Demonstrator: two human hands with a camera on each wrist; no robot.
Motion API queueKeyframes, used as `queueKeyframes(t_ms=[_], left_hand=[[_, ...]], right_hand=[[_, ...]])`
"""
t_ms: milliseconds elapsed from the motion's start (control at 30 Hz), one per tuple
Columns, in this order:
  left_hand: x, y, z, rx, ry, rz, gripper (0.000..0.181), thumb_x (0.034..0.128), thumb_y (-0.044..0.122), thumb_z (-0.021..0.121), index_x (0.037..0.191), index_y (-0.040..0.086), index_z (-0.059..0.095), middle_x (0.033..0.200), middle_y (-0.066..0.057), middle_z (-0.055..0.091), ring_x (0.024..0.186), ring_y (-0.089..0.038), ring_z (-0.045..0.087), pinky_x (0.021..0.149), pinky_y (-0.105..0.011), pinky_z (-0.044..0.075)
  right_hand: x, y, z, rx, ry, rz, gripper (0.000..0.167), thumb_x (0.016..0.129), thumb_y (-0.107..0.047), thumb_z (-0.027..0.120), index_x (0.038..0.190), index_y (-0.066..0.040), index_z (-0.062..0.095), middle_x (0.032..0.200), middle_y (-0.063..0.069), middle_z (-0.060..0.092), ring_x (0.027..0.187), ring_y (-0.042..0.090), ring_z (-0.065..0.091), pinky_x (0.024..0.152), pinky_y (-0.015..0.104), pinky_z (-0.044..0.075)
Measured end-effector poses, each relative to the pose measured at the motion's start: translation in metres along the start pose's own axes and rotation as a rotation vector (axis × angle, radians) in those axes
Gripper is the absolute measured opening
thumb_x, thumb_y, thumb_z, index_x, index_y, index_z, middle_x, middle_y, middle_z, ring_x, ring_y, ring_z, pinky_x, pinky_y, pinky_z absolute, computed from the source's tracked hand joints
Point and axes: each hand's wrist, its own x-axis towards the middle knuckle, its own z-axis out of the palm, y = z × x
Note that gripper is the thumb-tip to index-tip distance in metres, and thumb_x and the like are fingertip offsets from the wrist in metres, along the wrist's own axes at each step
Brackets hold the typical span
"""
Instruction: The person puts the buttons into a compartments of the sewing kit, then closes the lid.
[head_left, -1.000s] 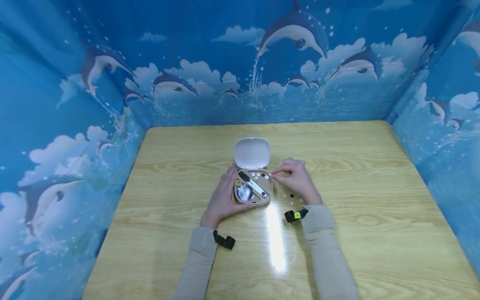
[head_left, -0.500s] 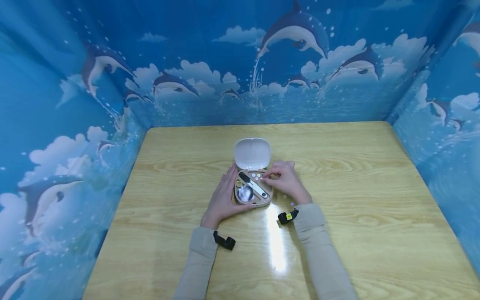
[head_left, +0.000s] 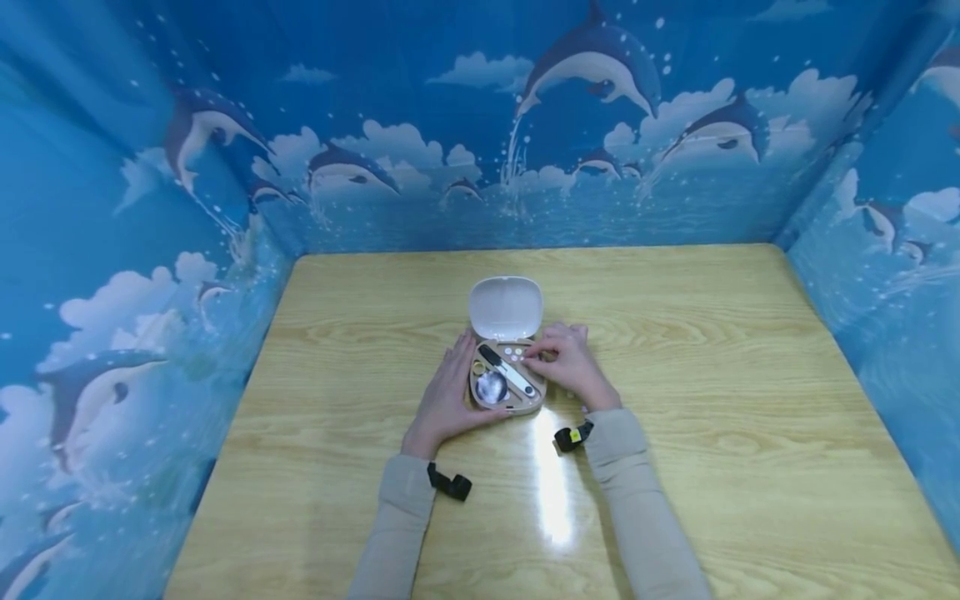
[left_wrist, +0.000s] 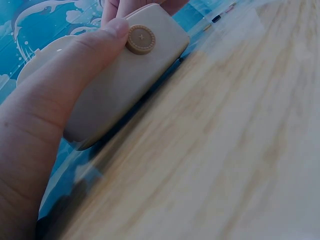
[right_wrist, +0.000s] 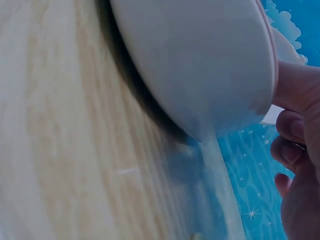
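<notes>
A small sewing box [head_left: 536, 405] lies on the table with its white lid [head_left: 506, 307] raised at the back. My left hand [head_left: 446, 396] holds the box, fingers along its left side and thumb on the front. In the left wrist view that thumb lies beside a round brown clasp [left_wrist: 141, 38]. My right hand [head_left: 570, 360] pinches with thumb and forefinger over the right compartment; a tiny white button shows at the fingertips, mostly hidden. Small buttons [head_left: 513, 354] lie beside them. A black-and-white long tool [head_left: 517, 380], a round shiny disc [head_left: 491, 387] and a gold ring-shaped piece [head_left: 478, 367] fill the rest.
Loose buttons lie on the wooden table [head_left: 750, 400] right of the box, mostly hidden under my right wrist. A dolphin-print curtain [head_left: 420, 108] stands along the back and sides. Glare streaks the table in front of the box.
My right hand has moved left from the box's right edge to over the button compartment, then stayed nearly still. The left hand and box have kept their place.
</notes>
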Motion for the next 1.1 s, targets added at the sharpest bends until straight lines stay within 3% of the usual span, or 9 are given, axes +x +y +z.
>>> queueKeyframes(t_ms=[500,900,1100], left_hand=[[0.000,0.002,0.000,-0.007,0.007,0.000,0.133,0.0655,0.086,0.064,0.160,0.021,-0.002,0.168,-0.003,0.003,0.152,-0.019,0.004,0.123,-0.045,0.011],[0.001,0.001,0.001,-0.007,0.009,-0.003,0.134,0.0645,0.087,0.064,0.160,0.021,-0.003,0.168,-0.003,0.003,0.152,-0.018,0.003,0.123,-0.044,0.011],[0.000,0.000,0.001,-0.007,0.007,0.002,0.134,0.0645,0.087,0.063,0.160,0.022,-0.003,0.168,-0.003,0.002,0.152,-0.015,0.001,0.123,-0.044,0.010]], right_hand=[[-0.002,0.000,0.000,0.013,0.013,0.028,0.013,0.075,-0.018,0.087,0.085,-0.019,0.078,0.078,-0.006,0.059,0.086,0.014,0.052,0.109,0.061,0.021],[0.000,-0.004,-0.009,0.067,0.030,0.029,0.011,0.077,-0.015,0.086,0.085,-0.016,0.079,0.076,-0.002,0.060,0.083,0.014,0.051,0.105,0.054,0.024],[0.000,-0.007,-0.017,0.077,0.038,0.040,0.010,0.078,-0.016,0.085,0.086,-0.017,0.079,0.070,-0.003,0.053,0.073,0.016,0.044,0.103,0.053,0.023]])
